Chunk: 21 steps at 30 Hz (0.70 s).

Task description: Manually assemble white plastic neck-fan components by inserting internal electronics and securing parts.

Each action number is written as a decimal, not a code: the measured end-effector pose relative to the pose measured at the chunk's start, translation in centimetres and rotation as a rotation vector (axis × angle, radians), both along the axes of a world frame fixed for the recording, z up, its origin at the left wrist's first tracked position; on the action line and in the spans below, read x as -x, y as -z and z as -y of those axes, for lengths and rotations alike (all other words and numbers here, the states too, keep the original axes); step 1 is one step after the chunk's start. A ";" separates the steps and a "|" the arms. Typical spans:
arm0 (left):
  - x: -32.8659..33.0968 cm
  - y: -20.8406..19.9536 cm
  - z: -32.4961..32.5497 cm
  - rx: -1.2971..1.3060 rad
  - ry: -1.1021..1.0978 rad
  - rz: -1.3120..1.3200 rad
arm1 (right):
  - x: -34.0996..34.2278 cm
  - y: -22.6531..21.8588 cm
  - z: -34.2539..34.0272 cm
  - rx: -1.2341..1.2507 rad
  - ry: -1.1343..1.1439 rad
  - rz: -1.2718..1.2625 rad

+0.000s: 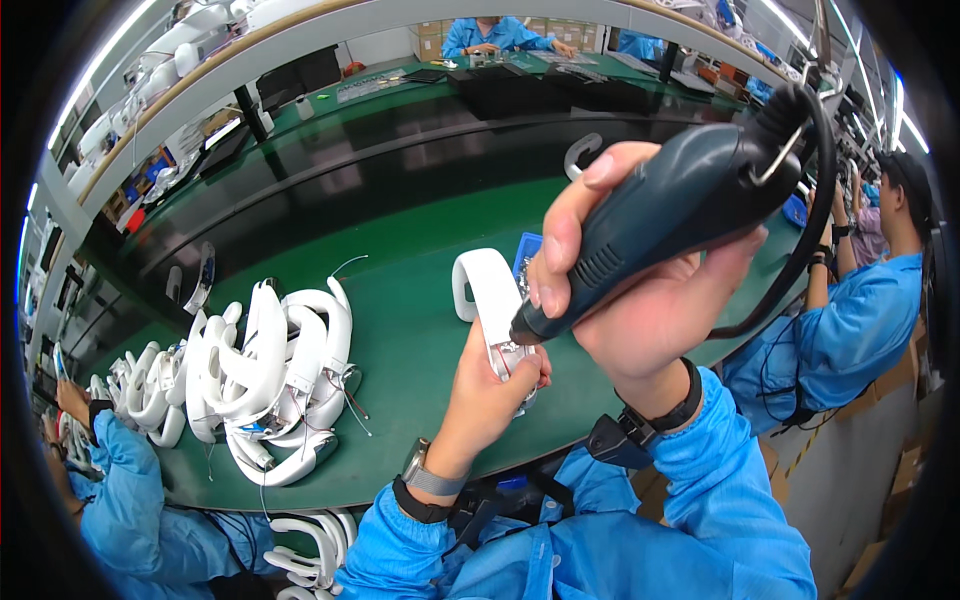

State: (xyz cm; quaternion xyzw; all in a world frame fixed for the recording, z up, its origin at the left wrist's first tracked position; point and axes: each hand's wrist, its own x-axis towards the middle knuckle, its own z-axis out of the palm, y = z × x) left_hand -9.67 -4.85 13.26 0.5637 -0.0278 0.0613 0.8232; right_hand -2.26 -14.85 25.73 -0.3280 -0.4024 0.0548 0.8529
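My left hand (472, 398) is closed round the lower end of a white curved plastic housing (492, 278), holding it above the green bench. Its upper end bends over in a hook, and a red wire and small inner parts show near my thumb. My right hand (640, 325) grips a dark electric screwdriver (672, 205) held at a slant. The nose of the tool points down at the opened end of the housing, right beside my left fingers. The bit and any screw under it cannot be made out. A blue tray (529, 246) of small parts sits partly hidden behind the housing.
A heap of similar white housings (250, 375) with loose wires lies on the green bench (400, 300) to the left. The screwdriver's black cable (828, 190) hangs at the right. Co-workers in blue sit at left, right (850, 330) and far side (500, 38). A shelf spans above.
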 end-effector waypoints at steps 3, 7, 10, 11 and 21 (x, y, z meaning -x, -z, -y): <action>0.0 -0.1 0.2 0.037 0.006 -0.006 | 0.1 -0.1 0.2 0.049 0.021 0.017; 0.3 -0.2 -0.2 0.026 -0.005 0.006 | 0.3 -0.1 -0.4 0.054 0.020 0.011; 0.3 0.0 -0.4 0.015 -0.008 -0.003 | 0.0 0.3 -0.7 0.041 0.006 0.017; 0.2 0.3 -0.3 0.025 0.001 0.001 | 0.0 0.4 -0.7 0.048 0.002 0.031; 0.4 -0.4 0.0 -0.053 -0.057 0.006 | 0.6 -0.7 -2.3 0.381 -0.015 0.122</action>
